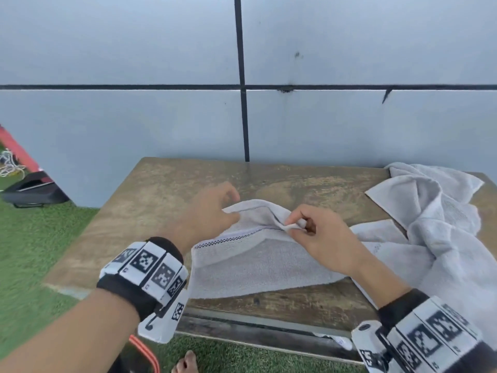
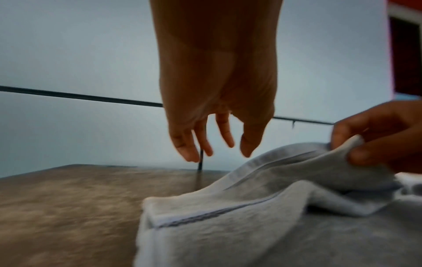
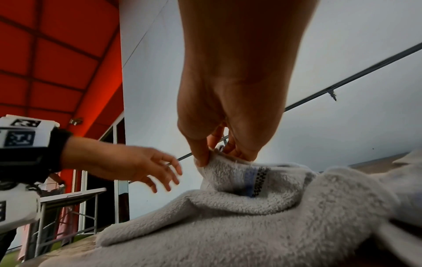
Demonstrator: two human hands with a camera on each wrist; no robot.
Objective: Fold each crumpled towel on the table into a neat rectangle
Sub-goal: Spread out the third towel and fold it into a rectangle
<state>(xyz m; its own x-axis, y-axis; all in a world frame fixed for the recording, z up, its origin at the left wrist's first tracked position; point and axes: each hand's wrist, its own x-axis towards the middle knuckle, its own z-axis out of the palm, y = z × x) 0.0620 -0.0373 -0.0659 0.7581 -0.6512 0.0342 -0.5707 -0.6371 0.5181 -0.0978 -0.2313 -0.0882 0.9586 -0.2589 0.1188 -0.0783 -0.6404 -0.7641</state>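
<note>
— Where the worn brown wooden counter [image 1: 150, 211] carries stock, what is item one?

— Item one: pale grey terry towel with a dark chequered border stripe [image 1: 255, 262], lying partly flattened at the near middle of the counter, its front edge close to the counter's near edge. One end is turned up and back over itself into a raised fold.

— Position against the hands?

— Right hand [image 1: 320, 238]: above the towel's right part, thumb and fingertips [image 3: 203, 159] pinching the raised fold at its top, cloth lifted off the layer beneath. Left hand [image 1: 209, 214]: hovering at the fold's far left tip, fingers [image 2: 189, 150] spread and loosely extended, holding nothing; whether a fingertip brushes the cloth cannot be told. Both wrists carry black bands with white blocks printed in black square markers.

— Appearance of item one?

— Looped pile, soft and fuzzy; flat woven band with a bluish line and chequered stitching running across near the hem; lower layer smooth, upper flap creased and arched.

— Item two?

— Second pale grey towel, crumpled in a heap [image 1: 435, 211], at the counter's far right, its lower cloth reaching toward the first towel beside the right forearm. Touching or overlapping there: cannot be told.

— Surroundings?

— Light grey panelled wall with dark seams [image 1: 161, 49] behind; green artificial turf [image 1: 35, 238] below the counter.
</note>
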